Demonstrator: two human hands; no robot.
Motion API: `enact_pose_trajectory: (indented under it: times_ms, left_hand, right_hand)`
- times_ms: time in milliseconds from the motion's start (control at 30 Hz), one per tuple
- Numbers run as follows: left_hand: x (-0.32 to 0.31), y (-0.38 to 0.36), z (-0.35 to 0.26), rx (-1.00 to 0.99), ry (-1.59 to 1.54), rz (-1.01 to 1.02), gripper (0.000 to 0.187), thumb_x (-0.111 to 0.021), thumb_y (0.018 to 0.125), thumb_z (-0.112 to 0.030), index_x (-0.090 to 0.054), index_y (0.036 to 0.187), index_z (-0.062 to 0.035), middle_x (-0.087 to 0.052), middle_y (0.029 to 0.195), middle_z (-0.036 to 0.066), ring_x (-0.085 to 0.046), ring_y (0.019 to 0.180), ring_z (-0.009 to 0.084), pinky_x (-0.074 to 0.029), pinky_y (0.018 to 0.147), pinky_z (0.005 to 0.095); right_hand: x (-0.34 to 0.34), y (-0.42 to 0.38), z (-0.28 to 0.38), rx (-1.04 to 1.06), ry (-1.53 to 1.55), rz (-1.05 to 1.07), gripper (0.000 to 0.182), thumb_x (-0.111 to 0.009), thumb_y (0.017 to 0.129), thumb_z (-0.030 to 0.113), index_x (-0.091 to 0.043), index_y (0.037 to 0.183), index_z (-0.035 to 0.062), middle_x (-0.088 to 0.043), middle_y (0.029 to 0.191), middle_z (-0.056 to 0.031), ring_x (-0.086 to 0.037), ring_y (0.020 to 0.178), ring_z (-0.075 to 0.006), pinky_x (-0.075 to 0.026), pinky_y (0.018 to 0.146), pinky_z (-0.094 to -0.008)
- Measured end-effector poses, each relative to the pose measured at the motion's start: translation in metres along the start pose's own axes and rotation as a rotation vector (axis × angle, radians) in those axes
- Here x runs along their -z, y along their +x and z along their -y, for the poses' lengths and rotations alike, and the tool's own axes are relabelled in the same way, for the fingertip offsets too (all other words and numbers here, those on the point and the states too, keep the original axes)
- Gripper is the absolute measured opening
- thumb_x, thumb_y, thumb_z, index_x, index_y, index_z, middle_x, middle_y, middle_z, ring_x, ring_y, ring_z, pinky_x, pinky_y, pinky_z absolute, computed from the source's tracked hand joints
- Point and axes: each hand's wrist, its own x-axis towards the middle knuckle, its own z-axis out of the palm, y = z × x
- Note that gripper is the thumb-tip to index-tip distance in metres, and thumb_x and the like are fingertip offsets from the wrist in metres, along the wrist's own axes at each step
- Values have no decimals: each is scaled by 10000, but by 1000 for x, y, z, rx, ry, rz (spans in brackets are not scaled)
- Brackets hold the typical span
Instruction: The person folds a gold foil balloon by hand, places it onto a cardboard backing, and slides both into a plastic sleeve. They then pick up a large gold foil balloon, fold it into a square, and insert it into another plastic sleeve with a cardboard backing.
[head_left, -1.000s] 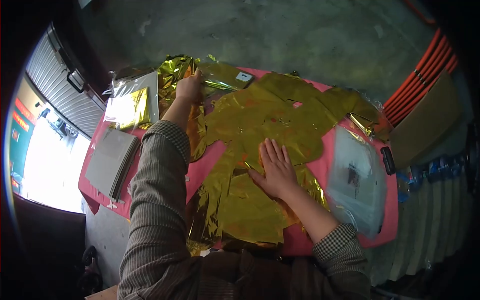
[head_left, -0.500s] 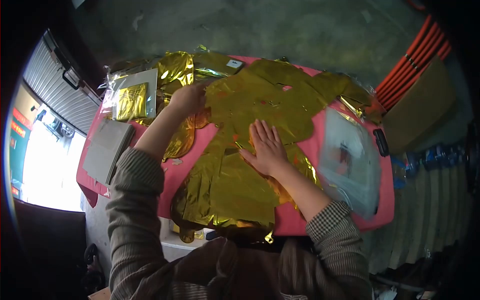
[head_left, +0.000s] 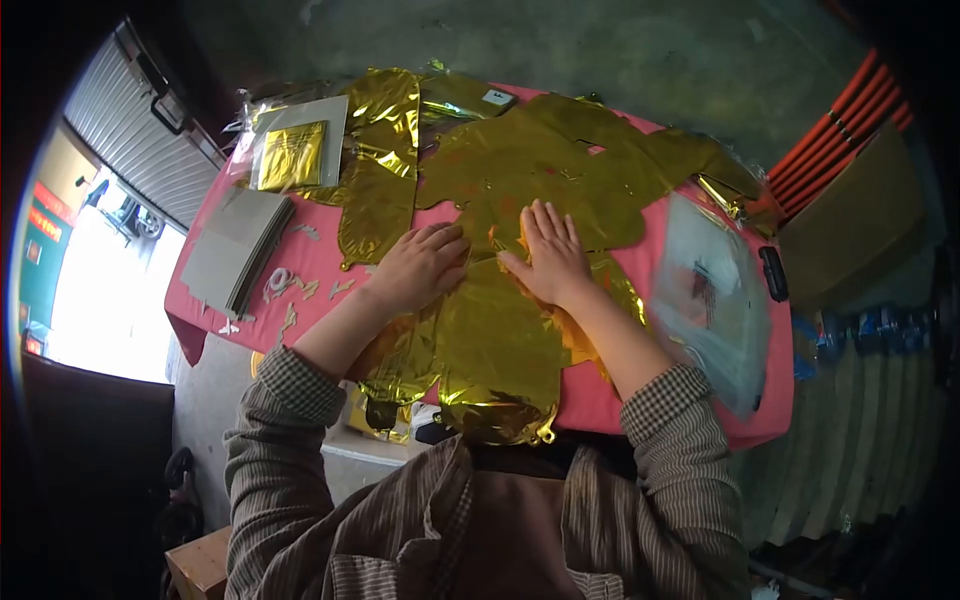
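A flat, uninflated gold foil balloon [head_left: 500, 330] is spread over the pink-covered table, its lower end reaching the edge near my body. My left hand [head_left: 422, 268] lies palm down on the foil, fingers slightly bent and holding nothing I can see. To its right, my right hand [head_left: 553, 255] rests flat on the foil with the thumb apart. Orange tissue-like material [head_left: 580, 338] shows beside and below my right wrist. More gold foil [head_left: 385, 125] lies to the upper left of my left hand.
On the left are a stack of grey cards [head_left: 235, 245], a clear bag with folded gold foil [head_left: 292, 155], a tape roll [head_left: 277, 284] and scraps. Clear plastic bags [head_left: 708, 300] and a black object [head_left: 773, 273] lie right. Orange poles [head_left: 840, 125] stand beyond the table.
My left hand has come down from the upper left foil to beside my right hand. The foil's lower left part has shifted, baring more pink cloth. My right hand stays flat.
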Motion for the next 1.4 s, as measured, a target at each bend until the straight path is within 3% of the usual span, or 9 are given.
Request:
enact_pose_trajectory:
  times_ms: [233,433,600,633,667,733,833,1033,1400]
  left_hand:
    - [15,9,-4,144,-314,44,487,-574,851,-311,-487,1259,-61,-466,1307,147,-413,1236,294,-356,992,422]
    - [-3,10,-24,-107,-168,46,553,-582,852,-311,-435,1328,-70,-386,1388,154,-338,1301,327,-278,1070,425]
    - [1,8,-26,-104,-155,70,542,-582,850,-310,-449,1317,-70,-388,1389,147,-314,1317,315,-241,1091,428]
    - [4,9,-28,-97,-157,89,538,-575,856,-294,-443,1319,-54,-377,1395,158,-306,1319,328,-240,1090,430]
    - [5,10,-29,-92,-161,111,534,-567,862,-277,-437,1322,-38,-366,1401,169,-298,1321,342,-238,1090,433]
    - [0,10,-27,-114,-146,108,535,-569,860,-274,-438,1322,-39,-367,1401,168,-300,1319,343,-238,1090,432]
    - [-3,8,-25,-90,-123,76,542,-576,852,-297,-445,1318,-54,-385,1385,170,-317,1308,331,-240,1085,435]
    - [-5,7,-23,-92,-104,86,548,-567,857,-308,-437,1326,-56,-375,1395,167,-308,1315,332,-227,1088,436]
    - [-2,9,-28,-69,-123,98,545,-572,852,-293,-442,1324,-53,-376,1396,170,-309,1315,337,-228,1092,435]
  right_hand:
    - [-1,4,1,3,-28,27,840,-407,869,586,-187,1434,4,-153,1506,-175,-108,1406,-289,-80,1135,-440]
    - [-2,5,-2,-54,43,64,857,-418,859,566,-158,1436,-11,-109,1517,-172,-63,1415,-279,-73,1137,-445]
    - [9,10,-27,-16,564,-225,635,-512,848,420,-394,1320,11,-456,1325,-176,-429,1225,-329,-224,1070,-492]
    - [20,5,-38,-32,473,-382,466,-573,812,325,-539,1171,29,-586,1120,-130,-542,1047,-311,-289,1018,-503]
    - [36,0,-46,-48,467,-390,466,-573,812,325,-539,1171,29,-586,1120,-130,-542,1047,-311,-289,1018,-503]
    - [60,-14,-65,-183,-162,-229,298,-584,766,182,-617,1038,64,-608,986,-108,-574,945,-288,-320,988,-511]
    - [65,-34,-91,-295,-489,39,215,-544,775,140,-645,954,78,-606,971,-84,-558,986,-257,-245,1038,-564]
    - [46,-63,-107,-257,-435,-81,241,-482,814,130,-628,991,54,-596,1033,-91,-483,1145,-276,-109,1077,-600]
    - [40,-86,-108,-390,-373,-218,254,-460,827,161,-621,998,63,-581,1085,-111,-446,1203,-285,-109,1075,-601]
